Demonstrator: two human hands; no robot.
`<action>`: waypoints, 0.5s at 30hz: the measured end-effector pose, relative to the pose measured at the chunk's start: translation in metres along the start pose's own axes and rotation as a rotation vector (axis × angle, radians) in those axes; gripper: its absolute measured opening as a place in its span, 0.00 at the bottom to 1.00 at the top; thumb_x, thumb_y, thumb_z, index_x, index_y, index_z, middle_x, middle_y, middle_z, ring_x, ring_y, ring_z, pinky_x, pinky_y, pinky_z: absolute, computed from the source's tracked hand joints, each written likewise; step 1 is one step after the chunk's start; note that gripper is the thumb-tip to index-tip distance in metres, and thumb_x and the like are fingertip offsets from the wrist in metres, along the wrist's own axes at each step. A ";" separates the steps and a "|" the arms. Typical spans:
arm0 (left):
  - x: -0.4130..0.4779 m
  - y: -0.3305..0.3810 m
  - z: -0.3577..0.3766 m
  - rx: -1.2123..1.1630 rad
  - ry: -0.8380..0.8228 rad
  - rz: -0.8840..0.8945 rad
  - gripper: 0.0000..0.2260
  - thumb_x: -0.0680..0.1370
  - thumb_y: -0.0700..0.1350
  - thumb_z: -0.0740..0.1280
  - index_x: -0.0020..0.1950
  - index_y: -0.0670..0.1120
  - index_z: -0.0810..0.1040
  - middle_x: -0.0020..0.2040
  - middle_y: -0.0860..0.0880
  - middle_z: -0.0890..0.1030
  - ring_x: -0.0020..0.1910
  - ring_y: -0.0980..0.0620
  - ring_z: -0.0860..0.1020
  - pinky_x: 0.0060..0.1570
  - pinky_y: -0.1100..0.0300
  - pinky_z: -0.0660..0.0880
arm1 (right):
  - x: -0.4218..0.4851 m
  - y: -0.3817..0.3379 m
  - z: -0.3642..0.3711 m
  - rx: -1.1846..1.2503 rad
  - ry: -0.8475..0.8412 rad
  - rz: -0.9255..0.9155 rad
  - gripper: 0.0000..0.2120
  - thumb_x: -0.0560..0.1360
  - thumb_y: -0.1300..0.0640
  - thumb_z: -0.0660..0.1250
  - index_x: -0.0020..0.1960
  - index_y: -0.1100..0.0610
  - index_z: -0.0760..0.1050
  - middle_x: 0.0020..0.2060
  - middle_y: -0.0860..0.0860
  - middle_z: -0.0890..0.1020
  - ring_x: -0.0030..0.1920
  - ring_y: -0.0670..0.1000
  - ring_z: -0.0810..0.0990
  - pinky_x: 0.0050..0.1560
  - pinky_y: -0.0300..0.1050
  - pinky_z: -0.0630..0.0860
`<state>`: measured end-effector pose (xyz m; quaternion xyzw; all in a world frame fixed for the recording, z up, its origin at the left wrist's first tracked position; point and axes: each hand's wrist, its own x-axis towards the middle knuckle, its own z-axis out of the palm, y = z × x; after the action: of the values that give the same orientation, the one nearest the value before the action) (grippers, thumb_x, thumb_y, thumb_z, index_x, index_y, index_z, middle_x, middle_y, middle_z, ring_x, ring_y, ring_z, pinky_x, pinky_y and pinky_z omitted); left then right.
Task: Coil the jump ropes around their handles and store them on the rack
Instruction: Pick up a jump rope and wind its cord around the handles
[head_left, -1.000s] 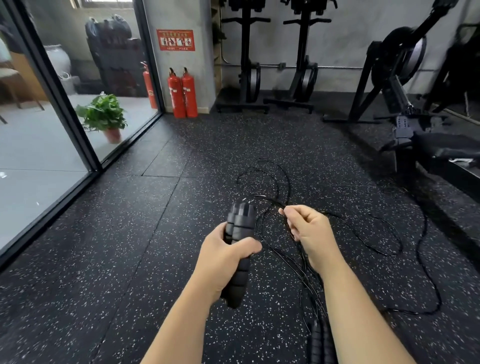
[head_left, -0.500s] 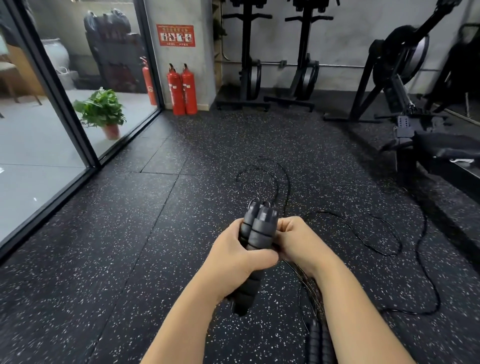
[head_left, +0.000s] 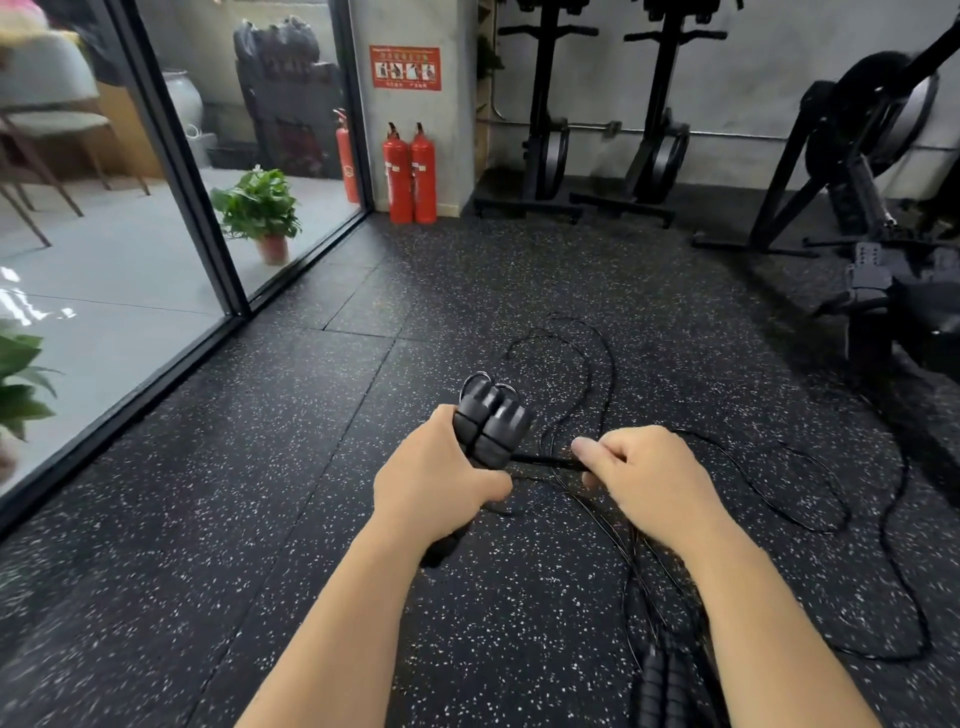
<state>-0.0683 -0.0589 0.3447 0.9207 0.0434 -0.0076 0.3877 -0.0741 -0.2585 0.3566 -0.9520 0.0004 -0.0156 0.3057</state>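
Observation:
My left hand (head_left: 436, 486) grips two black jump rope handles (head_left: 491, 423) held side by side, their tops pointing up and away. Just to their right, my right hand (head_left: 647, 475) pinches the thin black rope (head_left: 545, 460), which runs taut from the handles to my fingers. The loose remainder of the black rope (head_left: 597, 364) lies in loops on the speckled rubber floor ahead and to the right. A second pair of black handles (head_left: 667, 686) lies on the floor between my forearms, partly hidden by my right arm. No rack for the ropes can be told apart.
A glass wall with a black frame (head_left: 176, 171) runs along the left, with a potted plant (head_left: 260, 210) behind it. Two red fire extinguishers (head_left: 410, 174) stand at the back. Rowing machines (head_left: 872, 156) and upright exercise machines (head_left: 545, 114) line the back and right.
My right hand has moved away from the handles to the right, pulling a stretch of rope taut. A second ago it held the rope apart, then closed in against the handles.

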 end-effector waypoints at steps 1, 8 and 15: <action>0.000 -0.002 -0.002 0.058 0.016 0.001 0.20 0.64 0.52 0.75 0.49 0.51 0.70 0.42 0.55 0.80 0.42 0.52 0.79 0.46 0.54 0.76 | -0.001 -0.002 -0.001 -0.051 0.030 -0.020 0.23 0.79 0.43 0.61 0.32 0.56 0.74 0.20 0.45 0.72 0.24 0.45 0.69 0.31 0.42 0.65; -0.006 -0.014 -0.015 0.311 0.093 0.008 0.18 0.66 0.53 0.73 0.47 0.51 0.67 0.39 0.56 0.77 0.40 0.52 0.77 0.34 0.59 0.67 | -0.016 -0.023 -0.007 -0.248 0.117 -0.206 0.24 0.79 0.41 0.58 0.32 0.57 0.68 0.25 0.49 0.72 0.28 0.49 0.70 0.33 0.44 0.69; -0.010 -0.026 -0.008 0.622 0.127 0.065 0.13 0.73 0.51 0.67 0.51 0.49 0.65 0.38 0.55 0.72 0.40 0.46 0.75 0.35 0.58 0.67 | -0.046 -0.065 -0.012 -0.502 0.104 -0.352 0.23 0.81 0.41 0.53 0.31 0.53 0.60 0.29 0.46 0.71 0.34 0.50 0.74 0.34 0.43 0.68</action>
<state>-0.0807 -0.0361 0.3318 0.9946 0.0338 0.0493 0.0844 -0.1209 -0.2118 0.4030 -0.9811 -0.1448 -0.1164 0.0533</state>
